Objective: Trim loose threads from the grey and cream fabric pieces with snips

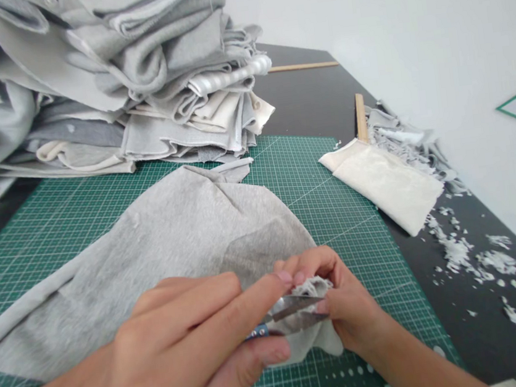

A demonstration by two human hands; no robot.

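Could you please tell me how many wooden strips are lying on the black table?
2. One wooden strip lies at the far end of the black table; another wooden strip sits behind the folded cream fabric. Others may be hidden under the fabric.

Cutting mat (329,210) taken as reference. Fabric (152,249) lies on the mat. Cloth stack (136,108) sits behind the mat, at its far edge. Folded cloth (388,188) lies at the right, overlapping the mat's edge. Scraps (475,262) lie further right. Wooden strip (360,118) lies beyond the mat's right rear corner.
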